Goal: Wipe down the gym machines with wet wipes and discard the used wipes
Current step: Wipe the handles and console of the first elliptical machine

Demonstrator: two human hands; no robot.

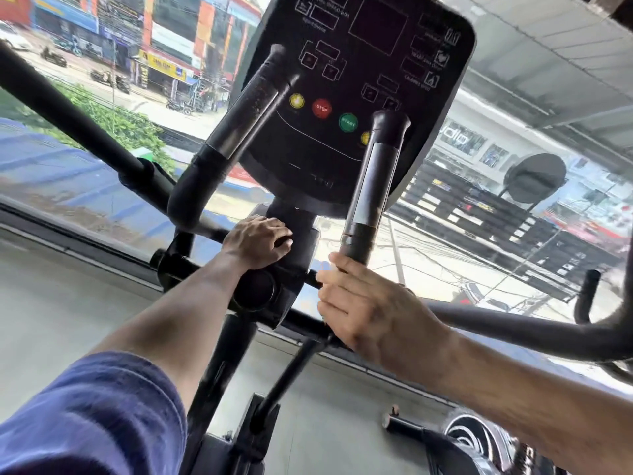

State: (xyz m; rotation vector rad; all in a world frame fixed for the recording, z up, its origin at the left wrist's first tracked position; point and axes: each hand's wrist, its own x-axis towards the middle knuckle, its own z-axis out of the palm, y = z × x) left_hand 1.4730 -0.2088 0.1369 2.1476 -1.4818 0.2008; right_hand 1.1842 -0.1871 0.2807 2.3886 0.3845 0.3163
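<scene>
My left hand (255, 241) rests on the black column (301, 241) just under the console (359, 97), fingers curled over its housing; whether a wipe lies beneath them I cannot tell; my right hand (370, 313) sits at the foot of the right handlebar (371, 197), fingers loosely bent, a pale scrap at the fingertips (325, 269) that may be the wipe; I judge it thin, limp and damp, best pinched flat against the rigid, fixed bar.

red button (321, 108): STOP | green button (348, 122): START
</scene>
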